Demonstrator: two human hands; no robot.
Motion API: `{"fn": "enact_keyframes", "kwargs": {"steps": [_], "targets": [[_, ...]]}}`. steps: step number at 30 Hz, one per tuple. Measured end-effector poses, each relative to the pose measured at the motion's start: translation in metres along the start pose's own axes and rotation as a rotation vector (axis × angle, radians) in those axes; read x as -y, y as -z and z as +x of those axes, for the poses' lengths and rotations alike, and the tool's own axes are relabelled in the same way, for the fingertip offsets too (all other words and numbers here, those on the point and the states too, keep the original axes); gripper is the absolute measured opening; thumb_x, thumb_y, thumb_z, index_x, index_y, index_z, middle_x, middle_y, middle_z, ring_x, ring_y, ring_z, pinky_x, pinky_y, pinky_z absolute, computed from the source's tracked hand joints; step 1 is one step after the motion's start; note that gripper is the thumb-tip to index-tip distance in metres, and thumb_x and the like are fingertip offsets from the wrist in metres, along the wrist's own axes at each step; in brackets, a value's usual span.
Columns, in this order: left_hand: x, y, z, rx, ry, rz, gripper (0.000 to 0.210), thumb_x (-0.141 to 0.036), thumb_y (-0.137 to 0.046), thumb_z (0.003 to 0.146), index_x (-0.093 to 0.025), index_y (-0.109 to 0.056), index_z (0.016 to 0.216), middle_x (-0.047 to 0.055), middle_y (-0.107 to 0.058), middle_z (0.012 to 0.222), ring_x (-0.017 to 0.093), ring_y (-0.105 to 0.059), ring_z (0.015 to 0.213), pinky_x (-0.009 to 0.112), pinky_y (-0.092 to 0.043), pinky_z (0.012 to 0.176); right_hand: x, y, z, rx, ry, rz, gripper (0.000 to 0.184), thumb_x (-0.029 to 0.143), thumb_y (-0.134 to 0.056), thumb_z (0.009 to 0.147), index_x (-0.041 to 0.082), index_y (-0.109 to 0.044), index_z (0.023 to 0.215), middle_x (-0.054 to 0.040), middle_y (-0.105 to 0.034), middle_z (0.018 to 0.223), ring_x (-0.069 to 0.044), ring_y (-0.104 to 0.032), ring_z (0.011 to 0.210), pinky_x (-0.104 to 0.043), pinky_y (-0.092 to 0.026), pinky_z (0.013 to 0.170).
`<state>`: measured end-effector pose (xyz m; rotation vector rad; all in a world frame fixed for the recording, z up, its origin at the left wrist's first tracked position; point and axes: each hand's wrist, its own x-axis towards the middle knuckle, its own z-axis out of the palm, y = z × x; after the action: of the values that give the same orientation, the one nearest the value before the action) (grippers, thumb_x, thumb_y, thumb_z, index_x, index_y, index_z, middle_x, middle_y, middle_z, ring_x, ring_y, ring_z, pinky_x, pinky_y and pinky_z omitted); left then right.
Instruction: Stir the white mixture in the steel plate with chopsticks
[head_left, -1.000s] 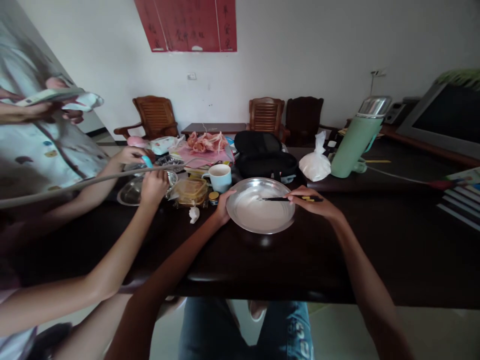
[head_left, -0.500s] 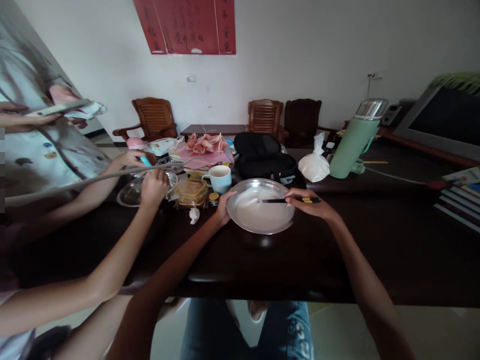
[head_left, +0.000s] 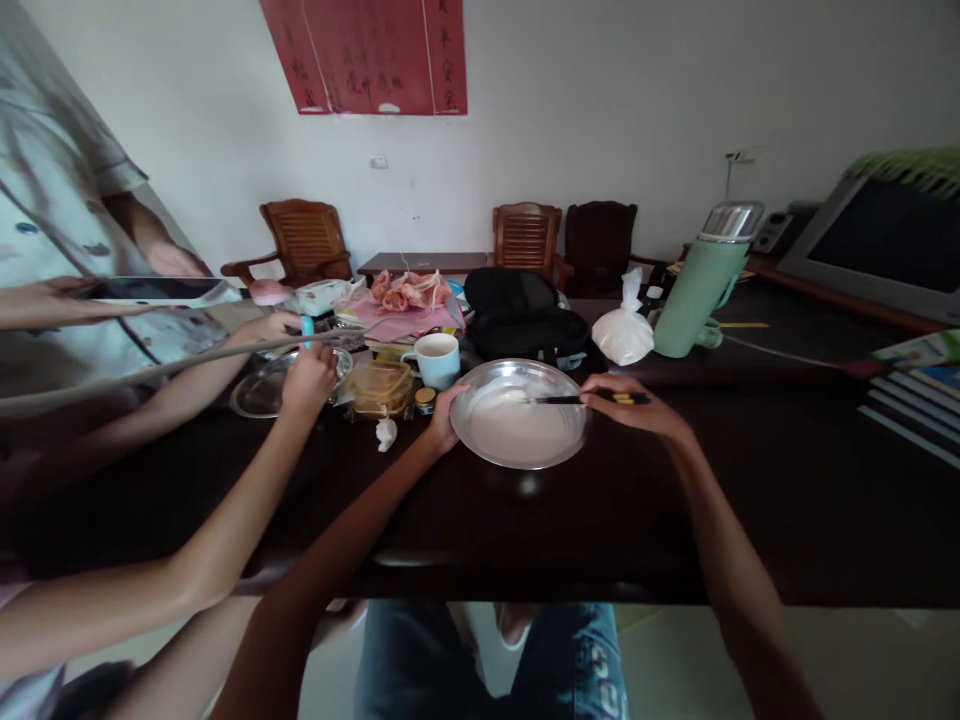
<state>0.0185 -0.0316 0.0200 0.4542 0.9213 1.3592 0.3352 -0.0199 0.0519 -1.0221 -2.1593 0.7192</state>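
A round metal bowl (head_left: 517, 463) with a pale, milky mixture (head_left: 517, 425) stands on the dark table in front of me. My left hand (head_left: 447, 415) grips the bowl's left rim. In my right hand (head_left: 626, 402) are dark chopsticks (head_left: 555, 400) with yellowish ends, held nearly level. Their tips reach into the mixture. Behind the bowl are a white mug (head_left: 437, 360), a small jar (head_left: 425, 401) with a yellow lid and a black case (head_left: 525, 325). A knotted bag of white powder (head_left: 624, 335) sits to the back right.
At left a co-worker's hands (head_left: 309, 375) hold a light blue item over another metal bowl (head_left: 259, 400). A second person holds a phone (head_left: 161, 290). A green thermos (head_left: 690, 300), stacked books (head_left: 911, 415), a plastic food box (head_left: 380, 388) and crumpled tissue (head_left: 386, 433) are around.
The chopsticks and my right hand have shifted slightly right across the bowl. My left hand stays on the rim. The standing person's phone has come lower and to the right.
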Motion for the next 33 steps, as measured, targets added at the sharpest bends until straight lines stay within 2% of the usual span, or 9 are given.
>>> {"fn": "enact_keyframes", "kwargs": {"steps": [4,7,11,15,18,21,25,28,33], "targets": [[0.000,0.000,-0.001,-0.013,0.007,0.000,0.020,-0.015,-0.065,0.088,-0.010,-0.082,0.097,0.006,-0.080,0.077,0.026,-0.077,0.078,0.030,-0.057,0.073,-0.003,0.025,-0.012,0.132,-0.025,0.040,0.048,0.072,-0.070,0.089,0.025,-0.081,0.088,-0.0081,-0.084,0.099,-0.031,-0.077,0.099,-0.045,-0.061,0.094],[0.000,-0.001,0.000,-0.006,-0.010,-0.016,0.022,-0.014,-0.067,0.083,-0.012,-0.082,0.098,0.007,-0.082,0.082,0.025,-0.077,0.080,0.030,-0.058,0.076,0.007,0.006,-0.005,0.220,-0.045,0.082,0.049,0.071,-0.068,0.090,0.025,-0.084,0.095,-0.0078,-0.085,0.102,-0.031,-0.077,0.102,-0.045,-0.062,0.095],[0.000,-0.001,0.001,-0.002,-0.012,-0.011,0.020,-0.014,-0.066,0.083,-0.012,-0.083,0.095,0.008,-0.082,0.083,0.025,-0.077,0.077,0.031,-0.059,0.076,0.008,-0.021,0.006,0.102,0.007,0.063,0.041,0.063,-0.066,0.093,0.027,-0.082,0.101,-0.0065,-0.084,0.111,-0.032,-0.076,0.111,-0.048,-0.059,0.103],[0.000,-0.002,0.001,-0.011,-0.015,-0.002,0.021,-0.014,-0.067,0.083,-0.014,-0.083,0.097,0.007,-0.081,0.079,0.025,-0.077,0.074,0.032,-0.058,0.074,-0.004,0.007,-0.004,-0.026,-0.024,-0.001,0.042,0.065,-0.066,0.093,0.026,-0.080,0.088,-0.0092,-0.084,0.111,-0.036,-0.073,0.122,-0.053,-0.054,0.111],[0.000,-0.002,0.000,-0.002,-0.021,-0.020,0.020,-0.013,-0.069,0.082,-0.015,-0.083,0.096,0.006,-0.081,0.078,0.024,-0.076,0.072,0.031,-0.058,0.073,-0.002,0.023,-0.010,0.135,-0.032,0.023,0.047,0.068,-0.066,0.094,0.025,-0.082,0.086,-0.0109,-0.084,0.115,-0.037,-0.074,0.122,-0.052,-0.055,0.111],[0.000,-0.002,0.000,-0.007,-0.016,-0.015,0.015,-0.014,-0.069,0.082,-0.014,-0.081,0.092,0.005,-0.080,0.073,0.022,-0.073,0.066,0.029,-0.057,0.069,0.007,0.004,-0.003,0.229,-0.017,0.068,0.050,0.073,-0.067,0.091,0.027,-0.084,0.090,-0.0099,-0.084,0.117,-0.037,-0.072,0.125,-0.052,-0.054,0.113],[0.000,0.000,0.001,-0.024,-0.004,0.009,0.015,-0.015,-0.066,0.087,-0.011,-0.080,0.090,0.005,-0.079,0.073,0.022,-0.073,0.066,0.028,-0.057,0.070,0.006,-0.017,0.007,0.073,0.010,0.010,0.047,0.074,-0.064,0.092,0.031,-0.083,0.096,-0.0069,-0.083,0.119,-0.039,-0.062,0.141,-0.062,-0.040,0.124],[0.001,0.002,0.003,-0.021,0.005,0.018,0.018,-0.018,-0.067,0.087,-0.012,-0.081,0.096,0.006,-0.080,0.075,0.026,-0.077,0.075,0.031,-0.057,0.074,-0.002,0.004,-0.001,-0.013,-0.009,-0.050,0.045,0.073,-0.066,0.092,0.031,-0.081,0.092,-0.0070,-0.084,0.113,-0.040,-0.056,0.148,-0.066,-0.034,0.128],[0.001,0.003,0.005,-0.037,0.013,0.023,0.023,-0.018,-0.068,0.082,-0.014,-0.083,0.099,0.006,-0.080,0.073,0.028,-0.078,0.079,0.033,-0.058,0.074,0.003,0.020,-0.010,0.212,-0.033,0.032,0.048,0.073,-0.064,0.093,0.029,-0.084,0.090,-0.0090,-0.083,0.121,-0.038,-0.065,0.139,-0.053,-0.050,0.121]]}}
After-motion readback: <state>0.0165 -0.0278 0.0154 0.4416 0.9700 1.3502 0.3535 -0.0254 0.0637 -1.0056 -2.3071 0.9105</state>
